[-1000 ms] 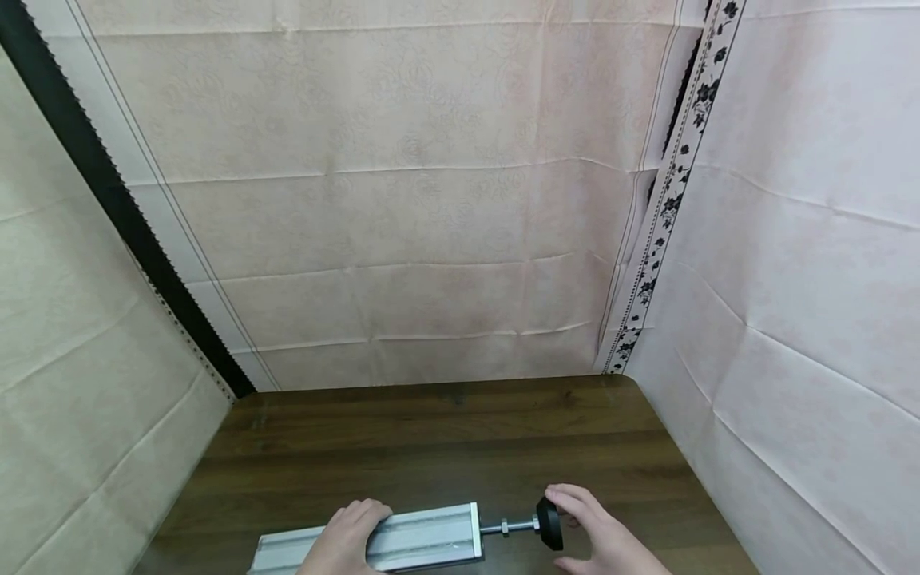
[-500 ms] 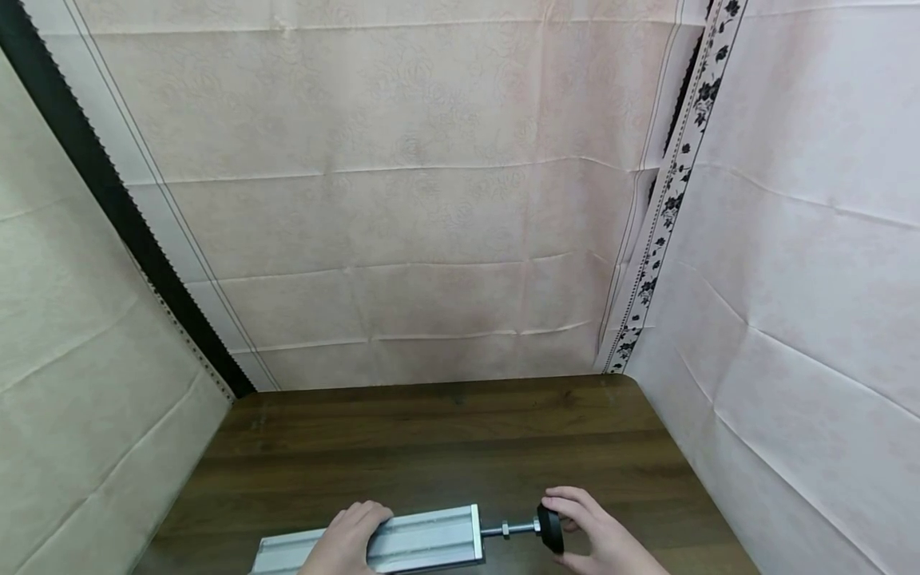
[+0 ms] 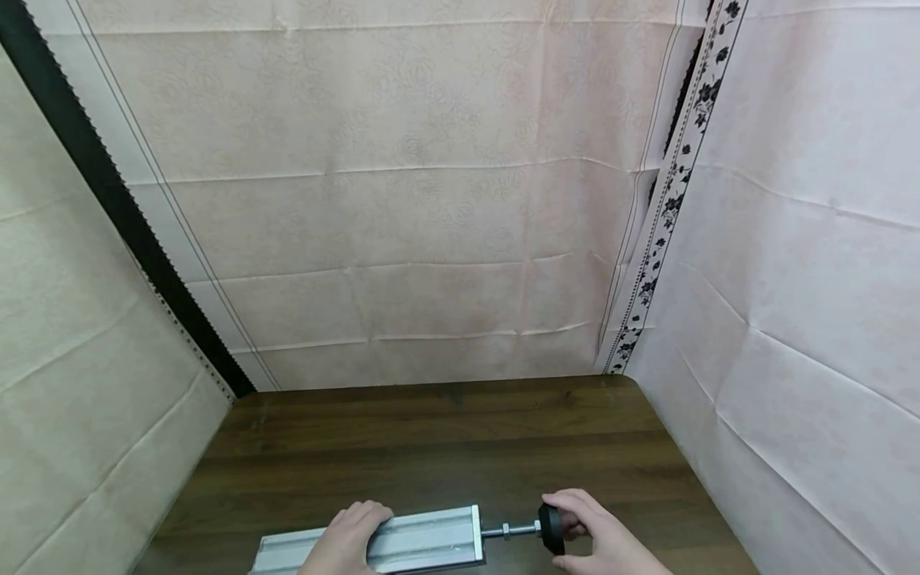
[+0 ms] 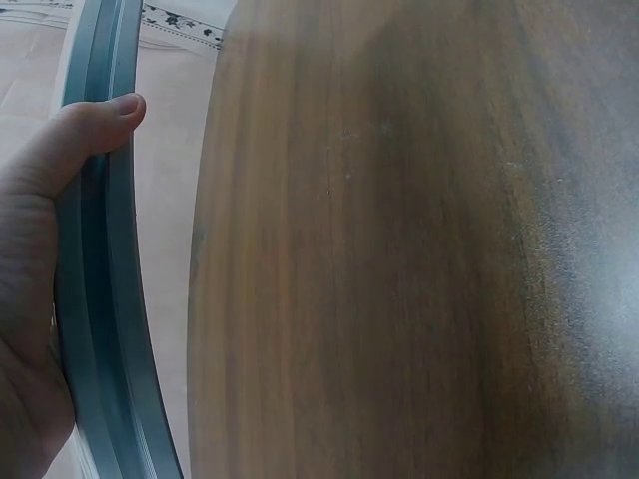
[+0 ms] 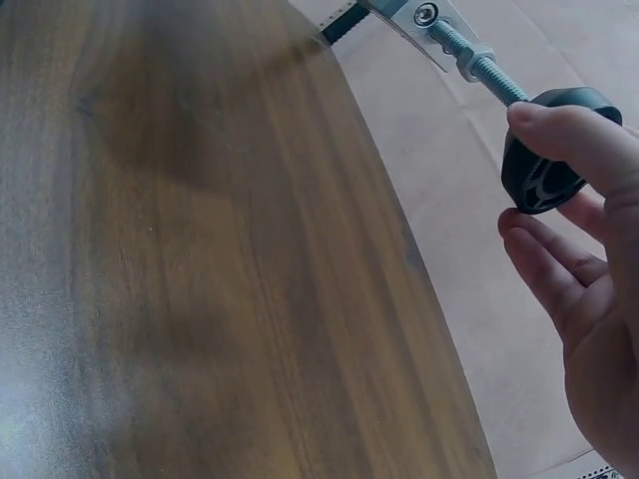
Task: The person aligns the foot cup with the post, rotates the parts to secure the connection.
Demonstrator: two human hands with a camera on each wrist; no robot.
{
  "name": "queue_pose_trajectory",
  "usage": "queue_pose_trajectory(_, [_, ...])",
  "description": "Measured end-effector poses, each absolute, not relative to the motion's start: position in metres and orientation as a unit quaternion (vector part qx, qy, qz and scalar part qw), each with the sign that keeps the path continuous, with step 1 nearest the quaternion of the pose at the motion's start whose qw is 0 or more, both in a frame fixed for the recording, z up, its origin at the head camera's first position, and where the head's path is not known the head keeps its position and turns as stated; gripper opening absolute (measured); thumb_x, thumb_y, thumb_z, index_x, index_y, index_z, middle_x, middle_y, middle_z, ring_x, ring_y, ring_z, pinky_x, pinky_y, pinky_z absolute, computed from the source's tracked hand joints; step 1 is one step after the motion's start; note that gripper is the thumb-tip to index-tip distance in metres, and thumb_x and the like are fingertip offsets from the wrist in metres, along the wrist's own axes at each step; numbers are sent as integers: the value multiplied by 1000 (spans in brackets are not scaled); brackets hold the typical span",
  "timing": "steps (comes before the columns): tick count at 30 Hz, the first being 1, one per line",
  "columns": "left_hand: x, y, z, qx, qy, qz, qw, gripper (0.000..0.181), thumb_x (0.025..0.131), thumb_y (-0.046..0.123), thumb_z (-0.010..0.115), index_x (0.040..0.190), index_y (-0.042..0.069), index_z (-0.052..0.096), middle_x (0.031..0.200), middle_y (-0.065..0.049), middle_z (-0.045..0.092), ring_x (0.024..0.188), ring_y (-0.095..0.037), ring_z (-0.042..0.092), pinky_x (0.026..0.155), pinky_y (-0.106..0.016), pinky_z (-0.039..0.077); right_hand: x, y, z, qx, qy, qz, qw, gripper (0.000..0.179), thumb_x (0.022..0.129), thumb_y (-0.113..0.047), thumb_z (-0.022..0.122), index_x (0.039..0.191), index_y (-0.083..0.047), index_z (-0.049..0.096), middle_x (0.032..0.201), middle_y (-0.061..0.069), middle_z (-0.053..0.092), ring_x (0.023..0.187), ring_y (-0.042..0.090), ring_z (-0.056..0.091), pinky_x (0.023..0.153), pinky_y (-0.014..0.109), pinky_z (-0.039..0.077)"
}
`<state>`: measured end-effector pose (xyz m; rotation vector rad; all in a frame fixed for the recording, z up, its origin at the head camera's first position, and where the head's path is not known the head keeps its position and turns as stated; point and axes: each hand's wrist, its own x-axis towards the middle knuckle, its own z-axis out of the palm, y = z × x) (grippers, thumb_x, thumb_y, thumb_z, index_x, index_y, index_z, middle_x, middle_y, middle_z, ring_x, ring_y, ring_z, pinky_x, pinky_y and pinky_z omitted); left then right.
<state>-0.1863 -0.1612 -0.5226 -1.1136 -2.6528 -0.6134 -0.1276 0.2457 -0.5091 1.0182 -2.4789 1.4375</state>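
Metal bar (image 3: 431, 539): near the person, low in the head view, over the brown surface (image 3: 431, 431). I can't tell if it touches down there. It lies sideways, maybe so each side is easy to reach.
Left grip (image 3: 346, 539): holding the metal bar, thumb laid across its grooved side. It is bent round the bar and only as wide as the bar needs. My guess is that it is there to steady the bar — like an anchor.
Right grip (image 3: 605, 537): pinching the black knob (image 3: 551, 529) by its rim, thumb on one side and fingers on the other. The gap is just the knob's own width (the palm is off it), which would suit a small twist.
Threaded rod (image 5: 499, 82): it sticks out of the bar's end plate (image 3: 477, 533) and joins the black knob — a nut (image 5: 474, 62) sits partway along.
Pale cloth (image 3: 431, 216): it stands up behind the surface and on both sides, perhaps to hide the room.
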Motion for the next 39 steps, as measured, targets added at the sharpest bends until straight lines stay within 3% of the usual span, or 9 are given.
queue_pose_trajectory(6, [-186, -161, -525, -388, -889, -209, 127, 77, 59, 71, 70, 106, 11, 60, 101, 5, 57, 89, -9, 50, 69, -32, 42, -125, 246, -506, 301, -822, 483, 20, 63, 80, -18, 75, 135, -15, 44, 118, 6, 46, 84, 7, 60, 69, 27, 50])
queue_pose_trajectory(13, [-187, -161, -523, -384, -894, -210, 97, 79, 59, 71, 71, 108, 10, 59, 103, 3, 57, 91, -10, 50, 70, -33, 43, -123, 248, -502, 254, -834, 489, -24, 62, 81, -21, 74, 135, -19, 45, 114, 5, 47, 82, 7, 57, 68, 25, 48])
queue_pose_trajectory(22, [-186, -161, -524, -400, -885, -202, 129, 78, 61, 72, 69, 107, 10, 59, 102, 3, 57, 90, -10, 50, 69, -32, 43, -124, 249, -502, 213, -828, 513, -78, 61, 81, -22, 73, 135, -20, 45, 109, 6, 49, 81, 13, 56, 66, 26, 48])
queue_pose_trajectory(30, [-189, -160, -525, -396, -887, -208, 117, 78, 59, 71, 71, 107, 10, 60, 102, 3, 58, 90, -10, 51, 69, -32, 43, -124, 249, -499, 210, -814, 535, -91, 59, 83, -19, 71, 135, -12, 45, 101, 9, 52, 79, 10, 56, 64, 27, 49])
queue_pose_trajectory(39, [-190, -159, -525, -385, -894, -214, 86, 77, 60, 69, 72, 108, 10, 60, 102, 3, 57, 91, -10, 51, 70, -33, 42, -126, 248, -500, 187, -817, 535, -109, 56, 85, -21, 69, 134, -6, 46, 107, 13, 52, 78, 11, 58, 66, 27, 49])
